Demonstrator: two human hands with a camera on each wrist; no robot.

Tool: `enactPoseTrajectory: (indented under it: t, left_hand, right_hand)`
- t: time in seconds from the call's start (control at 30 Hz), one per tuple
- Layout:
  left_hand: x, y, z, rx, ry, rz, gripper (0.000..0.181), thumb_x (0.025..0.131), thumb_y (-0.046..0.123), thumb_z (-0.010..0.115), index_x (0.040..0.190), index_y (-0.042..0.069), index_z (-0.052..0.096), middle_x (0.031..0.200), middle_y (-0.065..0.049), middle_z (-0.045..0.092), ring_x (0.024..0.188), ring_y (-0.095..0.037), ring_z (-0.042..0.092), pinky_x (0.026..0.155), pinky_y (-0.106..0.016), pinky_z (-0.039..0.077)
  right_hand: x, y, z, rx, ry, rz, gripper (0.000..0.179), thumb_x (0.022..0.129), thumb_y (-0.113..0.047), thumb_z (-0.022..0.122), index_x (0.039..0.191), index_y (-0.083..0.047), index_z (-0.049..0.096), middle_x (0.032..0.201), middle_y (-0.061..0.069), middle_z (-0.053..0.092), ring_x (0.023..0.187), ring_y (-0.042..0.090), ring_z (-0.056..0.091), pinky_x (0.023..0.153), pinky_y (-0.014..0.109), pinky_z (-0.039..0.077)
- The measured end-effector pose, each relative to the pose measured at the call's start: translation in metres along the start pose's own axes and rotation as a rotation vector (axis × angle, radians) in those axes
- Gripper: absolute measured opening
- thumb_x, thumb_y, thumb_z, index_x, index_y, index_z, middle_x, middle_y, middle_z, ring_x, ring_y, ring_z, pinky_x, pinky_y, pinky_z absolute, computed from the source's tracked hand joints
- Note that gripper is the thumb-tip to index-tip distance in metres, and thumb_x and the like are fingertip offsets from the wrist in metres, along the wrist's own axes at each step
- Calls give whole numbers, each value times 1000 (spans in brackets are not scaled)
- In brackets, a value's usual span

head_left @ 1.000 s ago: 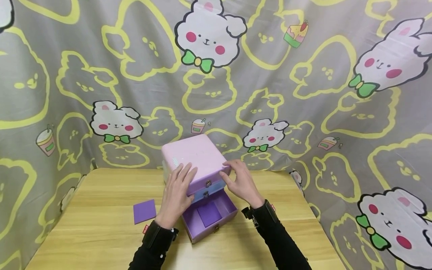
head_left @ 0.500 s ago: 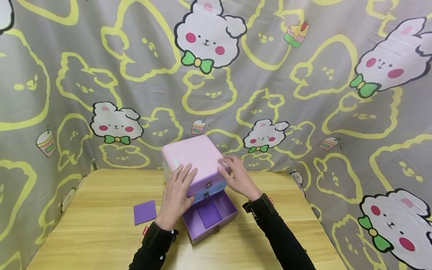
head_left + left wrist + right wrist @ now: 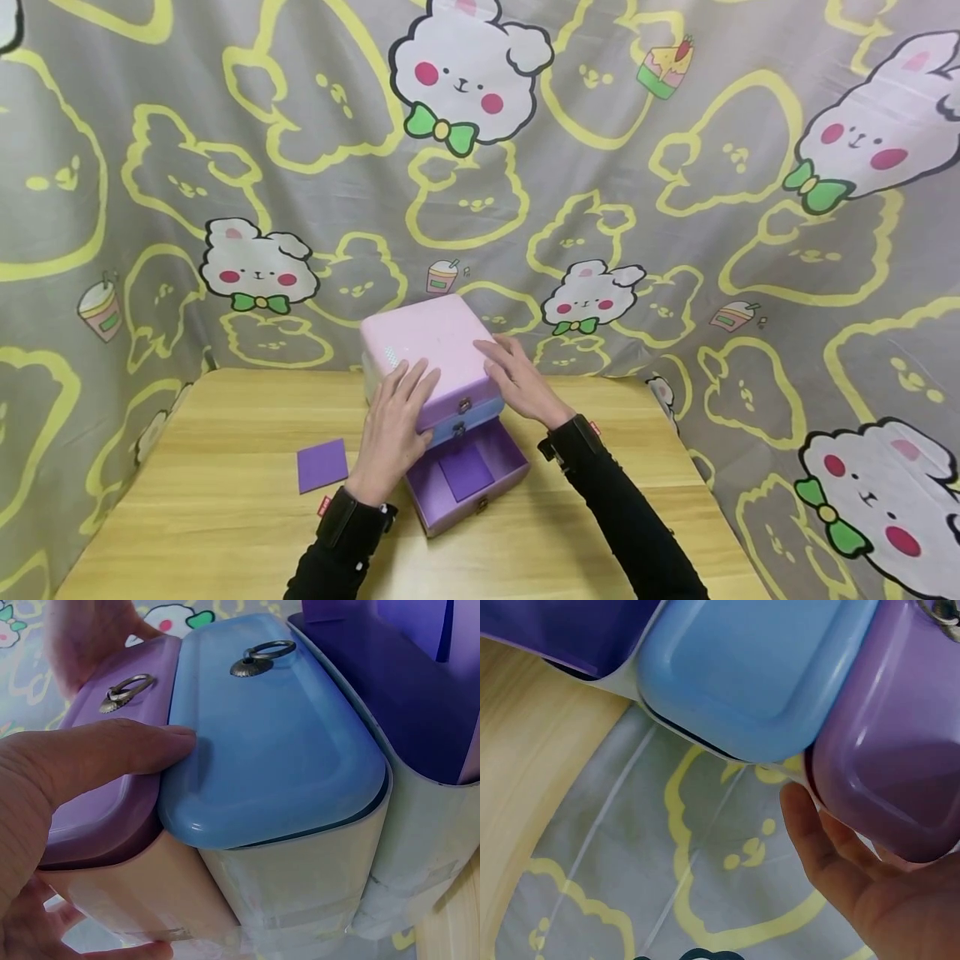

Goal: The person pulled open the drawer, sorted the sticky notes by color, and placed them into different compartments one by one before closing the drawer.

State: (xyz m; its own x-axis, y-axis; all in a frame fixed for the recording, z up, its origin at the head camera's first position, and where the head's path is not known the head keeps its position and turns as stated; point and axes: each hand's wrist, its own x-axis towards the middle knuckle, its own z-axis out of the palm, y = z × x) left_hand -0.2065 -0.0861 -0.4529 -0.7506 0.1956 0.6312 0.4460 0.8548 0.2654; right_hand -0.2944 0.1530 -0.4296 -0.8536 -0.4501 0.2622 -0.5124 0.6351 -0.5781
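A small drawer box with a pink top stands turned on the table. Its purple top drawer and blue middle drawer are closed, with metal ring pulls. The purple bottom drawer is pulled out, and a flat purple square lies in it. My left hand holds the box's front left corner, fingers on the pink top and side, thumb across the drawer fronts. The right hand touches the top's right edge with extended fingers, its thumb beside the box's side.
Another purple square lies on the wooden table, left of the left hand. A grey curtain with rabbit prints hangs close behind the box and along both sides.
My right hand has slid slightly left and farther onto the pink top. The left hand, the drawer box and both purple squares keep their places.
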Motion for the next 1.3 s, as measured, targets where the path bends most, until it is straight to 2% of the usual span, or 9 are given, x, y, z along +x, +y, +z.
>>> enactPoseTrajectory:
  t: [0.13, 0.23, 0.37, 0.47, 0.63, 0.77, 0.97, 1.17, 1.3]
  left_hand:
    - [0, 0, 0, -4, -8, -3, 101, 52, 11, 100, 143, 11, 56, 153, -13, 53, 142, -39, 45, 112, -59, 44]
    - [0, 0, 1, -9, -7, -8, 100, 52, 10, 100, 143, 12, 56, 153, -13, 53, 142, -39, 45, 112, -62, 44]
    - [-1, 0, 1, -15, -8, -14, 100, 53, 10, 99, 143, 13, 57, 153, -12, 53, 142, -38, 45, 112, -63, 43]
    - [-2, -1, 1, -20, -20, -18, 100, 54, 10, 99, 144, 13, 56, 153, -11, 53, 143, -38, 44, 112, -64, 42]
    - [-4, -1, 2, -18, -22, -14, 99, 54, 10, 98, 143, 14, 56, 153, -11, 53, 142, -38, 45, 111, -66, 43]
    - [-3, -1, 1, -10, -7, -4, 99, 53, 11, 99, 143, 13, 57, 152, -11, 54, 142, -38, 46, 111, -64, 44]
    - [-2, 0, 2, -18, -13, -7, 100, 53, 10, 99, 143, 14, 56, 153, -11, 53, 142, -38, 45, 113, -65, 42]
    - [-2, 1, 3, -18, -17, -8, 100, 53, 9, 99, 143, 14, 56, 152, -11, 54, 142, -38, 45, 113, -64, 42]
    - [-2, 0, 3, -9, -4, -5, 101, 51, 9, 100, 142, 13, 57, 152, -12, 54, 141, -38, 46, 113, -61, 43]
  right_hand:
    - [1, 2, -2, -6, -33, 4, 47, 109, -35, 37, 155, -32, 42, 167, 16, 26, 151, 41, 34, 116, 68, 35]
    - [7, 4, -2, -2, -40, 2, 47, 108, -35, 39, 153, -27, 45, 166, 11, 32, 155, 35, 28, 122, 65, 30]
    - [16, 4, -2, 42, -43, 32, 48, 105, -35, 44, 150, -18, 46, 162, 8, 41, 154, 30, 32, 124, 57, 30]
    - [22, 7, 0, 71, -51, 48, 47, 103, -35, 46, 146, -15, 47, 165, 11, 35, 153, 32, 34, 123, 56, 33]
    - [27, 12, 0, 106, -100, 50, 49, 104, -34, 43, 152, -24, 42, 171, 11, 22, 158, 31, 23, 126, 59, 24]
    - [32, 13, -5, 188, -170, 92, 53, 106, -38, 41, 159, -37, 31, 172, 2, 21, 159, 30, 21, 126, 61, 22]
    - [37, 10, -11, 280, -241, 144, 56, 106, -44, 46, 158, -30, 30, 170, -2, 25, 158, 31, 23, 126, 58, 24]
    - [42, 8, -6, 223, -194, 128, 59, 104, -40, 50, 154, -13, 34, 172, 13, 11, 159, 33, 15, 130, 53, 17]
    - [44, 11, -2, 181, -175, 102, 59, 105, -44, 48, 156, -19, 33, 173, 11, 8, 159, 33, 17, 128, 57, 20]
